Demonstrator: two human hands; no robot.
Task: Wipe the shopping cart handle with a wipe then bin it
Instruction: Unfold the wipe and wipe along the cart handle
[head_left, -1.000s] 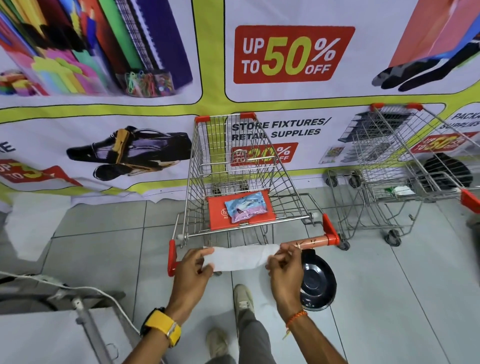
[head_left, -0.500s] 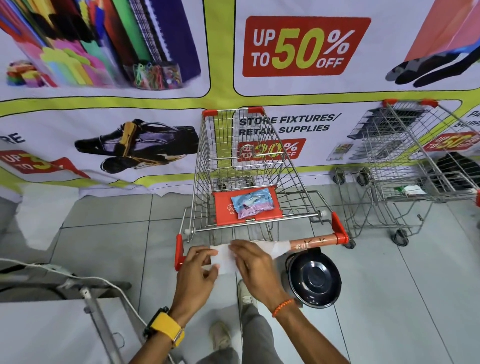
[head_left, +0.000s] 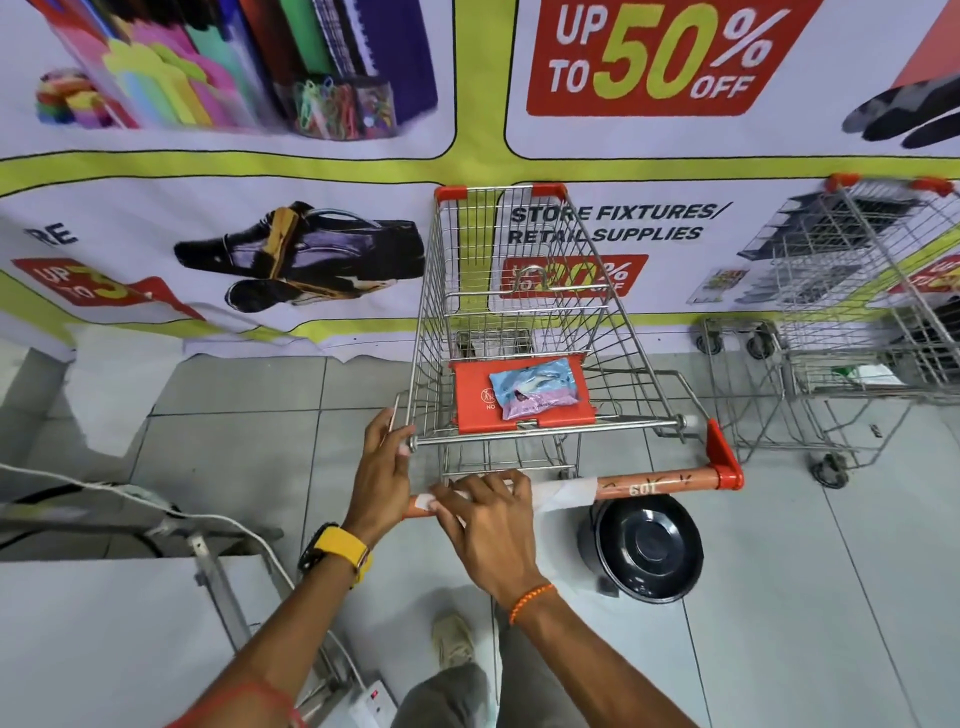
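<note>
A wire shopping cart (head_left: 524, 312) stands before me with its orange handle (head_left: 654, 485) running across the middle of the view. A white wipe (head_left: 566, 493) is wrapped over the handle's left half. My right hand (head_left: 488, 525) presses on the wipe, fingers curled over the bar. My left hand (head_left: 382, 467) sits at the handle's left end, fingers reaching up to the cart's steel frame corner. A black bin (head_left: 644, 551) with a domed lid stands on the floor below the handle's right part.
A pack of wipes (head_left: 532, 387) lies on the cart's orange child-seat flap. A second wire cart (head_left: 852, 332) is parked to the right. A white table (head_left: 93, 639) with a cable and power strip (head_left: 371, 701) is at lower left. A printed banner covers the wall.
My right hand slid left along the handle over the wipe, leaving the wipe's right end exposed. My left hand let go of the wipe's end and moved up to the cart frame.
</note>
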